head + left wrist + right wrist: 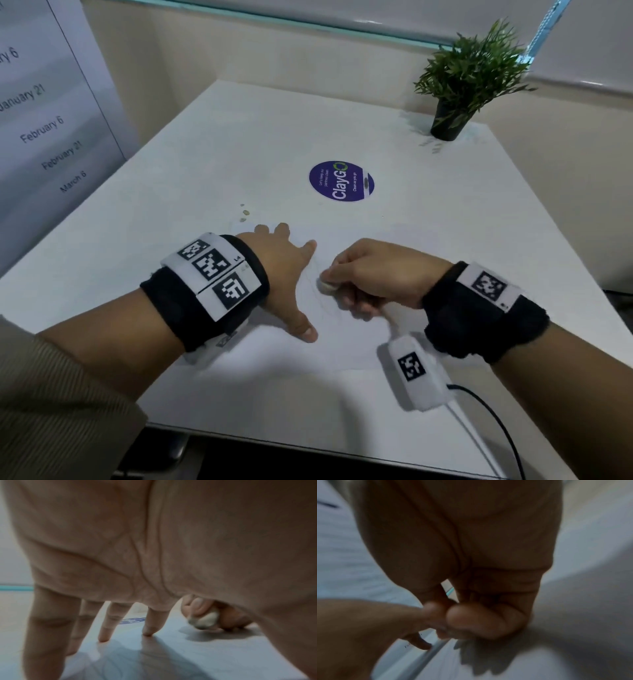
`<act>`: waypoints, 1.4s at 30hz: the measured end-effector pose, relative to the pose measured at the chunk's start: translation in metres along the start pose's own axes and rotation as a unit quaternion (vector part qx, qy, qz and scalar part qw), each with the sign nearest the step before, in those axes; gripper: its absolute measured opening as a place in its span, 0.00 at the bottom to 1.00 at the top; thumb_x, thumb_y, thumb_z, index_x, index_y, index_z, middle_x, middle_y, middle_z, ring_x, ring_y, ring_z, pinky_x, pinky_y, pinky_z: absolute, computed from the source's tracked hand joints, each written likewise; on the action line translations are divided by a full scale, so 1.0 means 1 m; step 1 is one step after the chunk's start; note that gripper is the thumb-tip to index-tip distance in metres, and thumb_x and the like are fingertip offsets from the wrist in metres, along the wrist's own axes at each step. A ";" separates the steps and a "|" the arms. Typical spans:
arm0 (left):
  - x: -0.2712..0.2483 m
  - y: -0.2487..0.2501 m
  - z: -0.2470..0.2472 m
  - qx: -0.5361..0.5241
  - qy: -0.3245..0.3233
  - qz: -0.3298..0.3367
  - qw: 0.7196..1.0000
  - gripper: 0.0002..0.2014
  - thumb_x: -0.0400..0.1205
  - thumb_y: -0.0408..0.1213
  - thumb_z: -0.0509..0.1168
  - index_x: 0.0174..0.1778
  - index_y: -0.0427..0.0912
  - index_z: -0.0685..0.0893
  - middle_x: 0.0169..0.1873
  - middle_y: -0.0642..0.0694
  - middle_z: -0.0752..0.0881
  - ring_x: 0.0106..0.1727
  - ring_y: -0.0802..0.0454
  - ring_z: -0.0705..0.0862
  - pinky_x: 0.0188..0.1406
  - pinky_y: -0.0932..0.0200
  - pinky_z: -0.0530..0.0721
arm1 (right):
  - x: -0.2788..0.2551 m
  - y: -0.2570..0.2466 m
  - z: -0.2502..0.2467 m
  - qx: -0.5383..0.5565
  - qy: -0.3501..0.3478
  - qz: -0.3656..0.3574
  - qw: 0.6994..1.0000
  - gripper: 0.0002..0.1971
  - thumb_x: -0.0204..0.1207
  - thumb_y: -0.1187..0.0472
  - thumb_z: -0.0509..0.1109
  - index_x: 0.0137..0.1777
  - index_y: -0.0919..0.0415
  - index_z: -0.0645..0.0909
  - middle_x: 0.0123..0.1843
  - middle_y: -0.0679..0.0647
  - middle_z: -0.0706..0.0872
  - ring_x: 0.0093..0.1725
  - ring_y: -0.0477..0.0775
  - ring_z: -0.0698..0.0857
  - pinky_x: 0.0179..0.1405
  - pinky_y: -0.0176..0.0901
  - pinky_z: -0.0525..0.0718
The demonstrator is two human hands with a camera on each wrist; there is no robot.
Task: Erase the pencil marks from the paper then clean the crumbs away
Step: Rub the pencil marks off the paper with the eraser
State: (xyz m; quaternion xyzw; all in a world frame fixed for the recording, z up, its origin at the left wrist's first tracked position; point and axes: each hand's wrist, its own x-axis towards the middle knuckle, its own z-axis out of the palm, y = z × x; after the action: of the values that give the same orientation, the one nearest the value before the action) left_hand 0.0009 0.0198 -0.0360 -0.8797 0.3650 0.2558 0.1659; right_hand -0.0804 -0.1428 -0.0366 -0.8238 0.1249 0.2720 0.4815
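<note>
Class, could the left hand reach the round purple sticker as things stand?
Probably yes: the left hand lies spread on the paper, holding nothing, and bare table lies between it and the sticker.

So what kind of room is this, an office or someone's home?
Probably an office pantry or shared break area, though that is a guess. The white table carries a round purple "ClayGo" sticker asking people to clean as they go, a printed list of dates hangs alongside, and a small potted plant sits in the corner.

White table (239, 144), paper (342, 342), round sticker (340, 181), potted plant (455, 102)
</note>
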 end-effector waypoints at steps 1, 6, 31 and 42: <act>0.000 0.004 0.000 0.002 0.007 -0.006 1.000 0.72 0.59 0.81 0.73 0.91 0.54 0.43 0.84 0.35 0.60 0.81 0.32 0.66 0.71 0.38 0.79 | 0.004 -0.001 -0.002 -0.064 0.026 0.001 0.998 0.14 0.84 0.59 0.68 0.35 0.63 0.81 0.30 0.62 0.81 0.27 0.58 0.75 0.28 0.43 0.75; -0.004 0.010 0.002 -0.004 0.022 -0.022 1.000 0.70 0.59 0.82 0.72 0.91 0.51 0.47 0.79 0.36 0.64 0.79 0.33 0.67 0.69 0.37 0.81 | 0.021 -0.006 -0.030 -0.150 0.143 0.040 0.977 0.15 0.81 0.56 0.70 0.37 0.64 0.88 0.30 0.61 0.84 0.27 0.57 0.77 0.27 0.41 0.76; 0.001 0.014 0.005 0.017 0.028 -0.039 0.999 0.72 0.59 0.84 0.69 0.91 0.52 0.43 0.79 0.37 0.63 0.77 0.32 0.69 0.67 0.37 0.79 | 0.019 -0.010 -0.010 -0.212 0.144 0.035 0.966 0.19 0.81 0.55 0.69 0.30 0.61 0.79 0.24 0.58 0.78 0.25 0.58 0.73 0.23 0.39 0.71; -0.001 0.015 0.003 0.023 0.024 -0.041 0.999 0.72 0.60 0.84 0.69 0.92 0.51 0.41 0.80 0.36 0.63 0.78 0.32 0.68 0.69 0.36 0.79 | 0.015 -0.013 -0.001 -0.269 0.134 0.028 0.953 0.21 0.83 0.54 0.66 0.30 0.63 0.82 0.26 0.59 0.81 0.23 0.58 0.75 0.27 0.42 0.74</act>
State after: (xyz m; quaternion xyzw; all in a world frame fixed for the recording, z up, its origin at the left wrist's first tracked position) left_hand -0.0117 0.0117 -0.0394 -0.8961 0.3378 0.2189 0.1872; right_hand -0.0620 -0.1360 -0.0355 -0.9479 0.1336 0.1957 0.2131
